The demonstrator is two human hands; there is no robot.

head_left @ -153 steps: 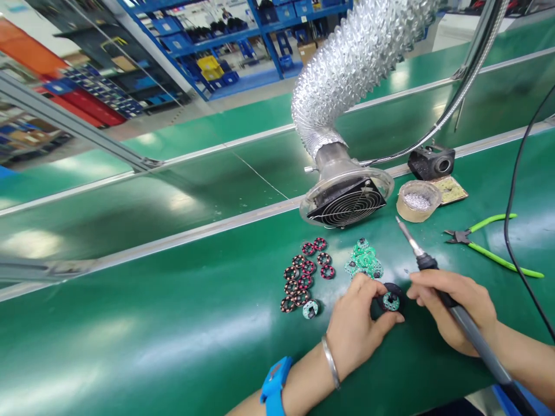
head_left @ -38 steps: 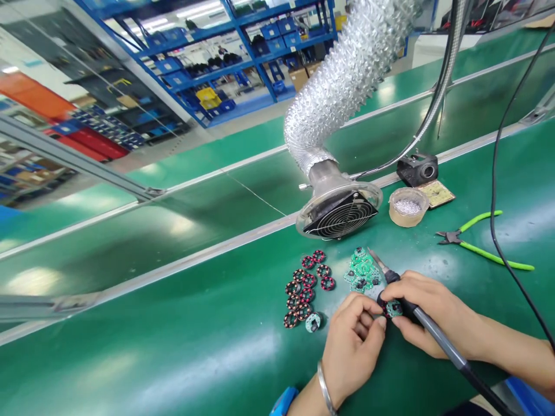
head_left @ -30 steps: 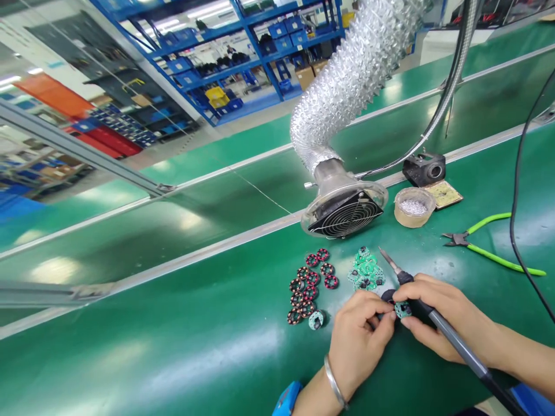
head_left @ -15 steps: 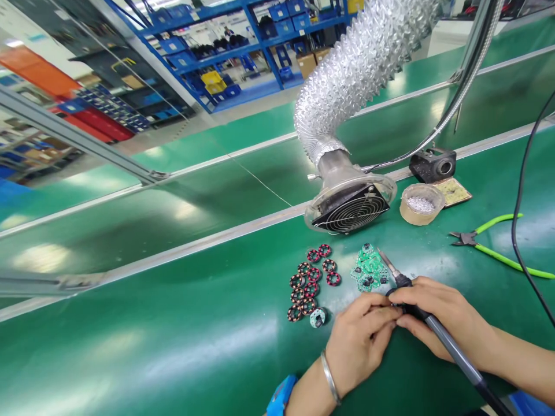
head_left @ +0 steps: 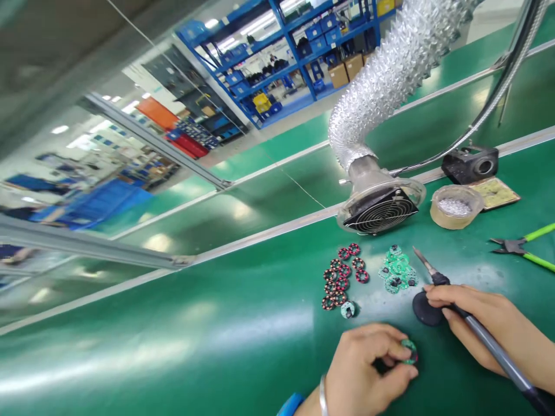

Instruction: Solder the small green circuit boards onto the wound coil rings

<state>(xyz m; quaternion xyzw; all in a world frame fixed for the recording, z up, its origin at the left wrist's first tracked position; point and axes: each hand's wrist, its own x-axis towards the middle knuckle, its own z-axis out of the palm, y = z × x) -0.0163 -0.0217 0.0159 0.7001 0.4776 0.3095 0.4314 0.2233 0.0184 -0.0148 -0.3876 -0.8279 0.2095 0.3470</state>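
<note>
1. Left hand (head_left: 375, 367): fingers curled, gripping a small round part (head_left: 409, 351) with a green board face. The part sits out at the fingertips, on the side toward the right hand, a little above the thumb tip in the view. Its far edge is exposed; the near edge is covered by a finger. Thumb contact: cannot tell.
2. Right hand (head_left: 485, 315): closed around a soldering iron (head_left: 485, 339), pen-fashion. The handle runs back across the hand; the metal tip projects beyond the fingers, near but apart from a pile of green circuit boards (head_left: 396, 270).
3. Black disc (head_left: 425, 310): on the green bench (head_left: 243, 358), partly covered by the right fingertips; touching or not, cannot tell. The round part lies apart from it.
4. Left of the boards: a cluster of wound rings (head_left: 342, 283), with one board-topped piece (head_left: 348, 310) at its lower end.
5. Beyond the boards: fan hood (head_left: 384, 214).
</note>
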